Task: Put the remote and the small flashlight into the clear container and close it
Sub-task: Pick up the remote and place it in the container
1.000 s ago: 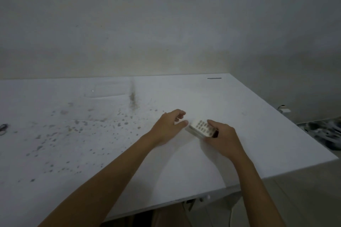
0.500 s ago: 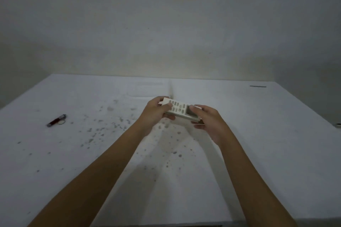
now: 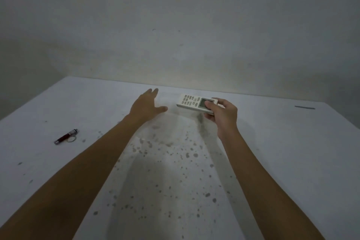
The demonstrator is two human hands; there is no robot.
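**Remote in hand, flashlight untouched, container barely discernible**

Head view: The remote (image 3: 196, 103) is held above the table (image 3: 292, 152) by the right hand (image 3: 224, 117), gripped at its display end, with the thumb laid across the screen and the other fingers curled beneath the body; the keypad end projects to the left. The left hand (image 3: 146, 105) is extended forward just left of the remote, palm down, fingers straight and close together, thumb spread to the side, and nothing is grasped by it. The small flashlight (image 3: 66, 136) lies on the table well apart to the left, with a ring beside it, and has not been picked up. The clear container cannot be made out with certainty; only faint pale outlines are seen on the surface beneath and beyond the hands, and whether a lid is on or off cannot be told. The task is judged to be at an early stage: one item has been lifted, nothing is seen stowed, and the placing of both items and the closing remain to be done.
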